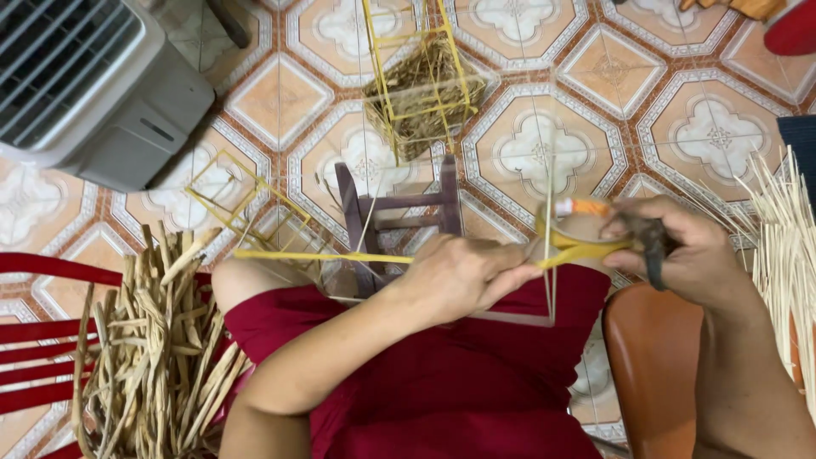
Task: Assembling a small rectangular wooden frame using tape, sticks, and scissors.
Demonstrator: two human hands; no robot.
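My left hand (463,274) pinches a long yellow strip (323,256) that runs left across my lap, near where it meets a thin pale stick frame (550,255). My right hand (680,251) grips a dark-handled tool (653,246) and a small orange-and-white object (582,207), with yellow strip wound around by the fingers. Both hands work close together above my red-clothed knees (476,382).
A small dark wooden stool (399,212) stands on the patterned tile floor. Beyond it is a yellow stick frame (421,81) part-filled with dried fibre, another frame (225,187) at left. A bundle of dried stalks (157,348) lies on a red chair; pale sticks (786,246) at right; a grey fan unit (85,81).
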